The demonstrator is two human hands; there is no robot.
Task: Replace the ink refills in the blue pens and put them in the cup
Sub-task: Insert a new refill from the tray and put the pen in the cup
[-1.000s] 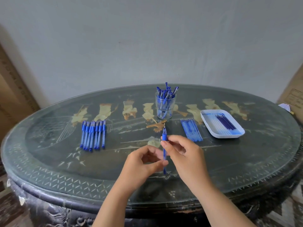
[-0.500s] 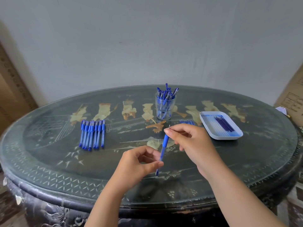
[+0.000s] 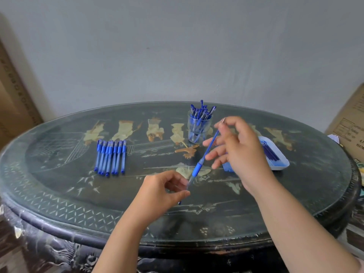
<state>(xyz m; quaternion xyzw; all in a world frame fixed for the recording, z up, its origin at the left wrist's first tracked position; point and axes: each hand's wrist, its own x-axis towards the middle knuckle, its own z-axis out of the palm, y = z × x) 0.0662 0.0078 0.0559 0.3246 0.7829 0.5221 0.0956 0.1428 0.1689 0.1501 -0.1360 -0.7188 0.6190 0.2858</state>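
Refill (image 3: 212,141), pinched by right hand (image 3: 238,148), slants toward one o'clock from pen barrel (image 3: 196,170) pinched in left hand (image 3: 163,192) (table (image 3: 177,246) edge at six o'clock).

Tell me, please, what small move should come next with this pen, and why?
Probably draw the refill fully out: the right hand pinches its tip, the left hand holds the pen barrel, and its lower end is inside.

Both bare forearms reach up from the bottom edge to mid-frame, where the left hand (image 3: 163,191), fingers curled, pinches a clear plastic pen barrel with a blue grip (image 3: 197,170), and the right hand (image 3: 239,148), higher and to the right, pinches a thin blue ink refill (image 3: 212,141) by its top, other fingers spread.
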